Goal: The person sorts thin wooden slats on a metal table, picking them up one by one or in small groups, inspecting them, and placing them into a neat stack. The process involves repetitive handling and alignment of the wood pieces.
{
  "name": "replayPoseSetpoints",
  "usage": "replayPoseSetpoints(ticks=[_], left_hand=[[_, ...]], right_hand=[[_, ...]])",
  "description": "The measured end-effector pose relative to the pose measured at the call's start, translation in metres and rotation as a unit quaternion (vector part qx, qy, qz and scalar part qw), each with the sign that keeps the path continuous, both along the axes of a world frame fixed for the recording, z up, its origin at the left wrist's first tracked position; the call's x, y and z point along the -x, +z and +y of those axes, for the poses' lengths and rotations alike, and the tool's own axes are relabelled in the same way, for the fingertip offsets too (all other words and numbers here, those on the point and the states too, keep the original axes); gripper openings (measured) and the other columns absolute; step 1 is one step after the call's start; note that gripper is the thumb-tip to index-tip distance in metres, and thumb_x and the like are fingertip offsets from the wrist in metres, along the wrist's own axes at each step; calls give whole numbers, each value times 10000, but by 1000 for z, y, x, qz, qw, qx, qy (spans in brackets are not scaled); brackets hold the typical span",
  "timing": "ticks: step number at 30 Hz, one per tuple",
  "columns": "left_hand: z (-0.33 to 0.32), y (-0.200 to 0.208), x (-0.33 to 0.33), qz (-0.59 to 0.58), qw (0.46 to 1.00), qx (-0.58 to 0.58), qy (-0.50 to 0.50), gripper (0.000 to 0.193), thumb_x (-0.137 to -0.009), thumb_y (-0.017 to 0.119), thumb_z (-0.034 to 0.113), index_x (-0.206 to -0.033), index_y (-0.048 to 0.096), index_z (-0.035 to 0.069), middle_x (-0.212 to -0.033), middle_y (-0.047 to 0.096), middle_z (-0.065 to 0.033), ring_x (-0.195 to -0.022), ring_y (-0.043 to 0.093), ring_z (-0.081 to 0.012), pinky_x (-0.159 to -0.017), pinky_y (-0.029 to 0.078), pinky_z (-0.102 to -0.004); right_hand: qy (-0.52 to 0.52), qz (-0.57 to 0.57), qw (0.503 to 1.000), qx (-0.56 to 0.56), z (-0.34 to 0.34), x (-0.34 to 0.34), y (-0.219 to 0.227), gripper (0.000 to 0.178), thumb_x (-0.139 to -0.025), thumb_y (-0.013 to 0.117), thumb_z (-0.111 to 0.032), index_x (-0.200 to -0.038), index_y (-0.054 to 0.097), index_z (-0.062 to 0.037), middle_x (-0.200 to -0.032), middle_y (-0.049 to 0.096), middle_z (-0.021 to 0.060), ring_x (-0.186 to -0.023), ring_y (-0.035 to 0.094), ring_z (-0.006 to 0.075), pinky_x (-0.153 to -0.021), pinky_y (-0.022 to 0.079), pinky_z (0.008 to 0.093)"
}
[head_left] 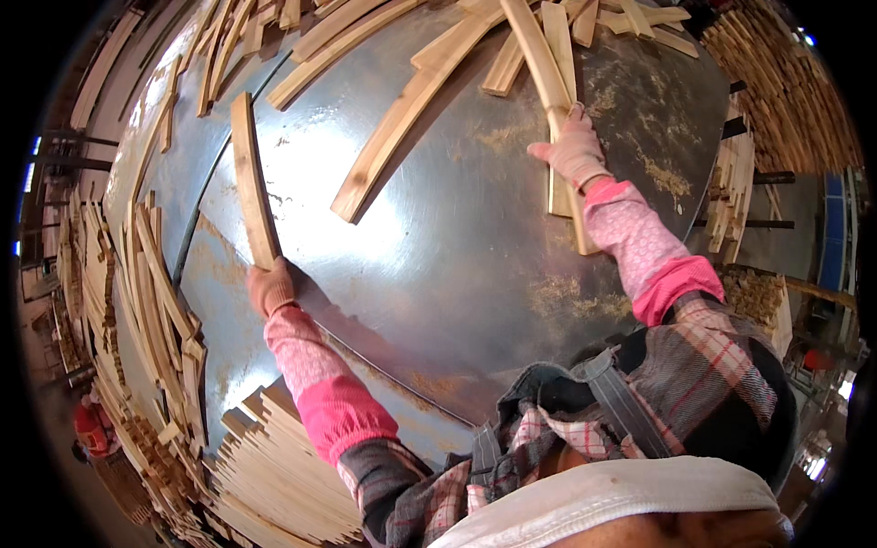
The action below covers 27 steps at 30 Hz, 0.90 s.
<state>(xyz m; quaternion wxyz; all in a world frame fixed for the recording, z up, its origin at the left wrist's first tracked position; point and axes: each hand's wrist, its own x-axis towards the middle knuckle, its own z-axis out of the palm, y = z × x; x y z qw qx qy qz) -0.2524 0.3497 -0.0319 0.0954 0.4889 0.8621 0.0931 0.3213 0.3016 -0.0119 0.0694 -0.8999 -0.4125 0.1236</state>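
My left hand, in a pinkish work glove, grips the near end of a short flat wooden slat. The slat tilts up and away from me over the metal tabletop. To the right, my gloved right hand is closed around a long narrow wooden strip, which runs from the far edge toward me. A second slat lies alongside this strip, partly under it and my hand. Between my hands, another long board rests on the metal with its near end pointing at me.
Loose slats lie scattered along the far side. More strips are heaped at the left edge, and a neat stack stands at the lower left. Large wood piles rise at the right. A person in red is at far left.
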Motion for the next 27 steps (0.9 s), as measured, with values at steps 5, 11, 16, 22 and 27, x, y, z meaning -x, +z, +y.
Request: replayPoseSetpoints(ticks=[5, 11, 16, 22, 27], left_hand=[[10, 38, -44, -70, 983, -148, -82, 432, -834, 778, 383, -1110, 706, 58, -1062, 724, -204, -1023, 690, -395, -898, 533, -464], [4, 27, -138, -48, 983, -23, -173, 533, -798, 770, 519, -1054, 688, 59, -1010, 725, -178, -954, 710, -386, -862, 554, -472], [-54, 26, -130, 24, 977, 96, -190, 647, -771, 820, 477, -1157, 597, 8, -1123, 692, -231, -1030, 691, -428, -896, 550, -516], [-179, 29, -114, -100, 903, 8, -417, 395, -931, 717, 308, -1188, 670, 12, -972, 722, -217, -869, 716, -357, -791, 574, -422], [-320, 53, -212, -879, 437, -30, 188, 447, -1040, 597, 356, -1205, 623, -59, -999, 709, -153, -885, 705, -299, -812, 598, -440]], right_hand=[[-21, 51, 998, -4, -10, -11, 2, 1024, -739, 830, -268, -1551, 270, 6, -1453, 503, 302, -1318, 549, 440, -1095, 484, 452], [-8, 399, 909, -120, -72, -37, 26, 807, -732, 821, -213, -1416, 493, 61, -1280, 645, 195, -1130, 658, 294, -996, 545, 390], [15, 693, 692, -199, -116, -41, 63, 800, -760, 832, -241, -1432, 503, 43, -1240, 663, 126, -1051, 680, 182, -938, 577, 330], [93, 835, 530, -117, -135, 17, 66, 820, -778, 783, -245, -1468, 463, 60, -1377, 604, 159, -1143, 655, 250, -1038, 545, 384], [105, 839, 531, 61, -176, 75, 39, 781, -793, 748, -293, -1439, 485, 59, -1299, 628, 145, -1122, 656, 238, -990, 571, 375]])
